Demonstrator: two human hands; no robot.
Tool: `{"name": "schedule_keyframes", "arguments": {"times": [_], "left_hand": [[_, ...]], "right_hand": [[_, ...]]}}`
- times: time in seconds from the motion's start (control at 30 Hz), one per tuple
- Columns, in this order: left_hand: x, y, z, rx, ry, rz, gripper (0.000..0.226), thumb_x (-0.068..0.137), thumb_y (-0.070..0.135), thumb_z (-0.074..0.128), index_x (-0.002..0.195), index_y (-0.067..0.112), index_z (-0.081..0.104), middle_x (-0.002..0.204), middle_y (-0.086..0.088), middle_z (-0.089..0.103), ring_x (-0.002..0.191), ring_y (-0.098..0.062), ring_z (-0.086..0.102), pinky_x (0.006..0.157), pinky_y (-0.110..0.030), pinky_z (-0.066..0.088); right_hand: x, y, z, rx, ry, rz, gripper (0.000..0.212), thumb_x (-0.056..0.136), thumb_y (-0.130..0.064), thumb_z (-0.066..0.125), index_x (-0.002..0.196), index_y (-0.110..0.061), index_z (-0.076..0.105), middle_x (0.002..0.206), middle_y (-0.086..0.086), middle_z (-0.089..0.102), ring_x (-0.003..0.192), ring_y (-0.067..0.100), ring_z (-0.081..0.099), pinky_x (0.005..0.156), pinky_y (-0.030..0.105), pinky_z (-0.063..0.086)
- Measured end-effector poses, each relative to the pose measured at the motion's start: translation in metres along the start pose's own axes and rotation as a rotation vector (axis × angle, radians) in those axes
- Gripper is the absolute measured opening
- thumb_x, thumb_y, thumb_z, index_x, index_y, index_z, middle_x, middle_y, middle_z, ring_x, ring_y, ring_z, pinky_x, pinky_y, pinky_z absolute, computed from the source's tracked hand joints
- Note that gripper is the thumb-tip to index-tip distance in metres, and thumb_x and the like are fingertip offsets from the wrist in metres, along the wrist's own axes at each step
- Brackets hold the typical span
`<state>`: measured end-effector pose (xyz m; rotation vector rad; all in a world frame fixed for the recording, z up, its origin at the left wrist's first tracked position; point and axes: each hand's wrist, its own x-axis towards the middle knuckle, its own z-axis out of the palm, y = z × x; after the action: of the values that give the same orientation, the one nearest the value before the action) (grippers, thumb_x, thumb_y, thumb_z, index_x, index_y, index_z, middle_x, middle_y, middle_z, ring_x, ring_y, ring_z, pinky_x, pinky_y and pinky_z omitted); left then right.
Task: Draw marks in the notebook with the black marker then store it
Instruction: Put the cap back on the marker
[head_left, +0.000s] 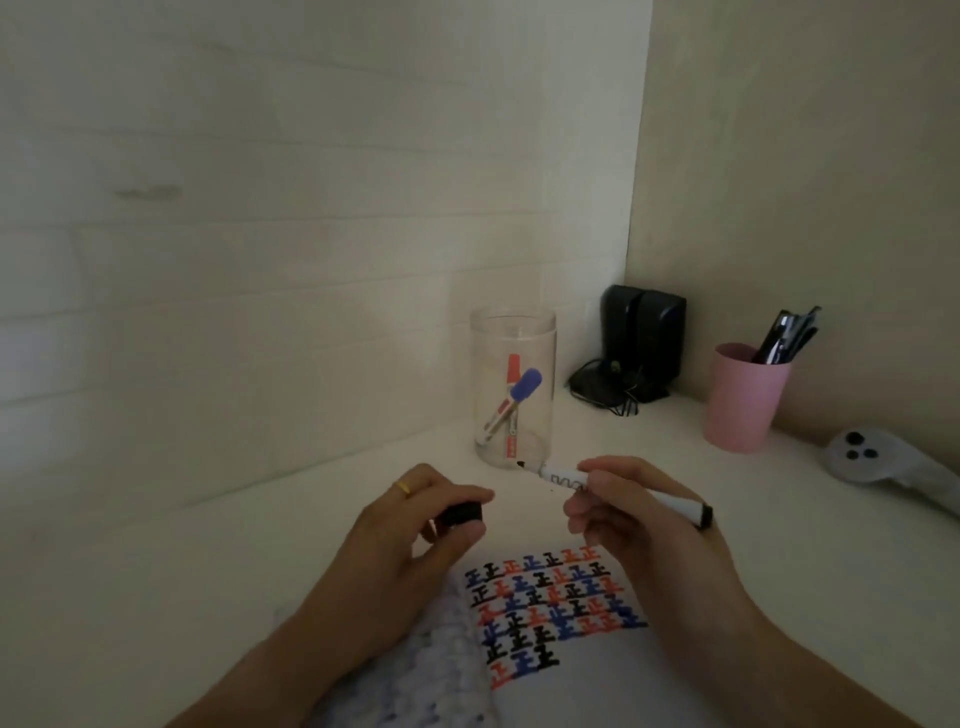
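Right hand (618, 506) pinching the black marker (618, 491) at mid-barrel, bare tip pointing left toward the clear jar (513, 387). Left hand (431, 519) closed around the black cap (464, 514), a small gap apart from the tip. Both held above the open notebook (561, 613), its page filled with rows of black, red and blue marks. Marker probably light, stiff and smooth; best gripped mid-barrel while pressing the cap on straight. In the jar, 2 markers, red and blue, leaning. Further right, a pink cup (740, 400) with pens on the surface (156, 571). Dim light; marker label unreadable, notebook's lower part cut off, white object at right edge unclear.
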<state>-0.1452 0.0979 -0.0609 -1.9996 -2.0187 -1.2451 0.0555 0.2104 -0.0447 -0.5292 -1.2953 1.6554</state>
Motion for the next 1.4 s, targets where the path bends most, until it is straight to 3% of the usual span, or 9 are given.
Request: {"name": "schedule_keyframes", "arguments": {"times": [0.1, 0.17, 0.27, 0.43, 0.73, 0.9, 1.1, 1.27, 1.4], "left_hand": [[-0.002, 0.001, -0.001, -0.049, -0.012, -0.009, 0.039, 0.095, 0.039, 0.054, 0.131, 0.03, 0.066, 0.107, 0.014, 0.063, 0.099, -0.013, 0.063, 0.082, -0.023, 0.053], [-0.002, 0.003, -0.004, -0.074, 0.013, -0.011, 0.043, 0.092, 0.04, 0.059, 0.134, 0.03, 0.064, 0.103, 0.017, 0.068, 0.098, -0.011, 0.066, 0.084, -0.018, 0.053], [-0.002, 0.006, -0.008, -0.158, 0.088, -0.069, 0.04, 0.085, 0.036, 0.072, 0.124, 0.033, 0.068, 0.101, 0.018, 0.074, 0.093, -0.007, 0.07, 0.086, -0.009, 0.05], [-0.003, 0.011, -0.01, -0.209, 0.112, -0.09, 0.021, 0.081, 0.03, 0.08, 0.099, 0.028, 0.069, 0.095, 0.021, 0.077, 0.086, -0.006, 0.073, 0.081, -0.009, 0.052], [-0.006, 0.019, -0.008, -0.211, 0.078, -0.009, 0.017, 0.082, 0.03, 0.077, 0.098, 0.025, 0.074, 0.097, 0.018, 0.076, 0.087, -0.006, 0.073, 0.083, -0.009, 0.053], [-0.009, 0.021, -0.009, -0.392, 0.076, -0.091, 0.017, 0.079, 0.028, 0.078, 0.095, 0.022, 0.079, 0.088, 0.01, 0.081, 0.078, -0.015, 0.078, 0.076, -0.021, 0.061], [-0.01, 0.026, -0.009, -0.619, 0.06, -0.18, 0.018, 0.083, 0.019, 0.072, 0.092, 0.006, 0.079, 0.071, -0.005, 0.079, 0.057, -0.017, 0.074, 0.061, -0.023, 0.059], [-0.011, 0.028, -0.008, -0.771, 0.029, -0.233, 0.017, 0.087, 0.014, 0.068, 0.085, 0.0, 0.078, 0.066, -0.011, 0.074, 0.05, -0.021, 0.067, 0.056, -0.028, 0.056], [-0.011, 0.029, -0.009, -0.789, -0.002, -0.242, 0.018, 0.09, 0.016, 0.067, 0.079, 0.004, 0.076, 0.062, -0.007, 0.072, 0.046, -0.019, 0.063, 0.054, -0.028, 0.055]], "right_hand": [[0.0, 0.003, 0.001, 0.041, -0.024, 0.091, 0.024, 0.072, -0.018, 0.071, 0.087, -0.002, 0.081, 0.068, 0.015, 0.073, 0.059, 0.019, 0.066, 0.053, 0.023, 0.054], [0.0, 0.004, 0.0, 0.029, -0.039, 0.093, 0.025, 0.071, -0.02, 0.071, 0.086, -0.003, 0.082, 0.067, 0.014, 0.072, 0.058, 0.017, 0.066, 0.055, 0.023, 0.054], [0.0, 0.006, -0.002, 0.02, -0.058, 0.072, 0.024, 0.072, -0.019, 0.07, 0.086, -0.003, 0.081, 0.068, 0.015, 0.073, 0.06, 0.018, 0.067, 0.059, 0.024, 0.056], [-0.001, 0.008, -0.002, 0.003, -0.074, 0.066, 0.027, 0.073, -0.019, 0.07, 0.09, -0.001, 0.08, 0.074, 0.018, 0.074, 0.066, 0.021, 0.069, 0.064, 0.026, 0.059], [-0.007, 0.008, 0.004, -0.004, -0.195, 0.058, 0.021, 0.078, -0.008, 0.07, 0.094, 0.004, 0.074, 0.082, 0.028, 0.075, 0.071, 0.03, 0.073, 0.065, 0.028, 0.061], [-0.007, 0.004, -0.001, -0.055, -0.225, 0.062, 0.023, 0.074, -0.015, 0.076, 0.091, 0.001, 0.078, 0.079, 0.022, 0.076, 0.07, 0.026, 0.071, 0.064, 0.026, 0.059], [-0.009, -0.001, 0.0, -0.088, -0.283, 0.005, 0.037, 0.07, -0.023, 0.083, 0.097, 0.002, 0.078, 0.082, 0.023, 0.077, 0.074, 0.028, 0.075, 0.069, 0.026, 0.06], [-0.013, -0.002, 0.001, -0.137, -0.298, -0.085, 0.019, 0.075, -0.011, 0.076, 0.092, -0.002, 0.08, 0.078, 0.02, 0.078, 0.071, 0.026, 0.075, 0.068, 0.026, 0.06], [-0.016, 0.0, 0.002, -0.157, -0.306, -0.126, 0.019, 0.078, -0.005, 0.073, 0.095, 0.003, 0.078, 0.075, 0.018, 0.077, 0.068, 0.024, 0.073, 0.067, 0.026, 0.059]]}}
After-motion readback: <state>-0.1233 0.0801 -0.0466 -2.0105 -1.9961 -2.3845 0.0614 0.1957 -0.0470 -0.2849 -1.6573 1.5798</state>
